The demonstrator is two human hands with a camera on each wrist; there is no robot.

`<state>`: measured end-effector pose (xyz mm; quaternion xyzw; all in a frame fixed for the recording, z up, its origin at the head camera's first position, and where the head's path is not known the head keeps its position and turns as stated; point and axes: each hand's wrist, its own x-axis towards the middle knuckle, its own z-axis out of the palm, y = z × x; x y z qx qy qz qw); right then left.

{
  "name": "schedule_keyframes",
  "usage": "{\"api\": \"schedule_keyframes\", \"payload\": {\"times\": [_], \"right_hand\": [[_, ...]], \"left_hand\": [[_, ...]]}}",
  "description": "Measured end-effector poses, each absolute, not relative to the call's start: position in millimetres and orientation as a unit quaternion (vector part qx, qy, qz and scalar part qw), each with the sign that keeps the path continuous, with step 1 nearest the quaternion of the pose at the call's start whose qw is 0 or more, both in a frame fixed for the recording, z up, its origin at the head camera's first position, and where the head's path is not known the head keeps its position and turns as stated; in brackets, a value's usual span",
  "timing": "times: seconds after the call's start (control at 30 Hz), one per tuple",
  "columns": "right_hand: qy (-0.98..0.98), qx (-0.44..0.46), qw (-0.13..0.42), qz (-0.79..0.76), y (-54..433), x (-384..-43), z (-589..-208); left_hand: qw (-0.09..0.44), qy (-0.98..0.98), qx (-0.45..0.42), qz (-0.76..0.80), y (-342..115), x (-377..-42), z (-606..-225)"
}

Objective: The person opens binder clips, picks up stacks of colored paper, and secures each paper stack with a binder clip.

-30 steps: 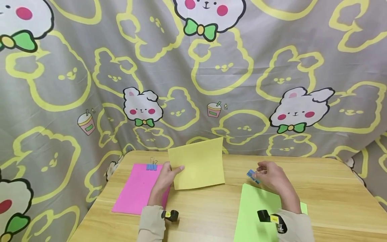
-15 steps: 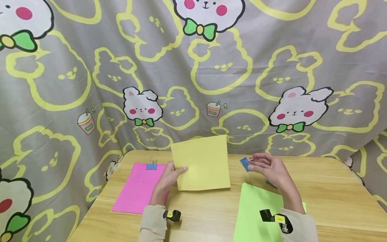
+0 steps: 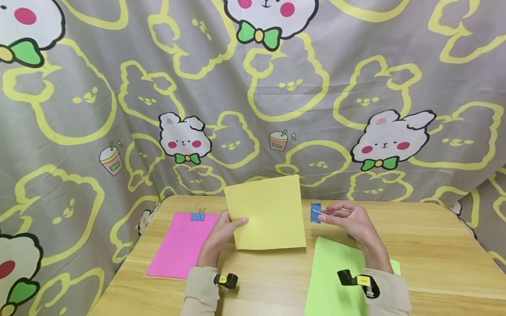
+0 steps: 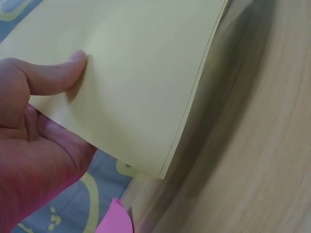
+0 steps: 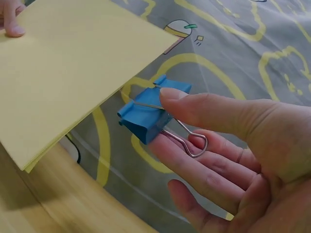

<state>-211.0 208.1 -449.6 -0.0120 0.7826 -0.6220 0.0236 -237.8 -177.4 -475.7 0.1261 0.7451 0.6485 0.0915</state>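
Upright over the table, a thin stack of yellow paper (image 3: pixel 272 215) is gripped at its left edge by my left hand (image 3: pixel 218 239). The thumb lies across its front face in the left wrist view. My right hand (image 3: pixel 353 221) pinches a blue binder clip (image 5: pixel 146 116) between thumb and fingers. One wire handle lies along the clip's body under the thumb; the other sticks out over the fingers. A small gap separates the clip from the paper's right edge. On the left lies pink paper (image 3: pixel 178 245) with another blue binder clip (image 3: pixel 197 217) on its top edge.
Light green paper (image 3: pixel 332 281) lies on the wooden table (image 3: pixel 269 285), beneath the right forearm. A small dark blue thing (image 3: pixel 350 236) shows partly behind the right wrist. A patterned grey curtain (image 3: pixel 237 96) hangs right behind the table's far edge.
The right hand has lifted the binder clip off the table and brought it left, turning it towards the yellow paper. The left hand has shifted the paper slightly right.
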Motion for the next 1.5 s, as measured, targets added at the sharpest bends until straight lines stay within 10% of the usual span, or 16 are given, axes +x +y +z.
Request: {"api": "schedule_keyframes", "payload": {"times": [1.5], "right_hand": [[0.758, -0.068, 0.106, -0.641, 195, -214, -458]], "left_hand": [[0.130, 0.744, 0.150, 0.638, -160, -235, -470]]}}
